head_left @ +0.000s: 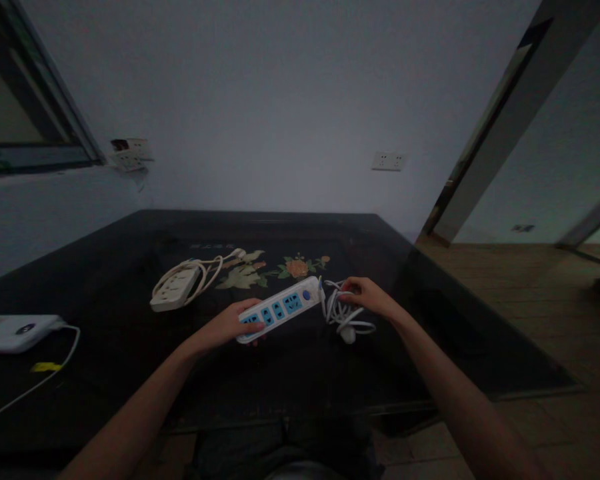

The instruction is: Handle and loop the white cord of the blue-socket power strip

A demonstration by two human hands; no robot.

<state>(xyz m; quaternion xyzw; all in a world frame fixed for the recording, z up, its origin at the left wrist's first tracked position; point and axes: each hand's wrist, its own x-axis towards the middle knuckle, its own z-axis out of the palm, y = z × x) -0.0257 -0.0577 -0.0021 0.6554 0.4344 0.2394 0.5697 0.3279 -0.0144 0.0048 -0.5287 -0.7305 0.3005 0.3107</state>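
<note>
A white power strip [283, 307] with blue sockets is tilted over the dark table, its right end higher in view. My left hand [243, 321] grips its left end, the thumb lying across the socket face. From the strip's right end runs a grey-white cord [334, 308], gathered in loose loops, with its plug [349, 334] hanging at the bottom. Closed on the upper part of those loops are the fingers of my right hand [363, 295]. A second power strip [176, 288], cream-white and wrapped in its own cord, lies to the left of my left hand.
The black table [300, 387] bears a printed flower pattern [297, 268]. At its left lie a white device [23, 332] with a thin cable and a yellow piece [46, 367]. Wall sockets [388, 161] are on the wall behind. Wooden floor [480, 280] lies to the right.
</note>
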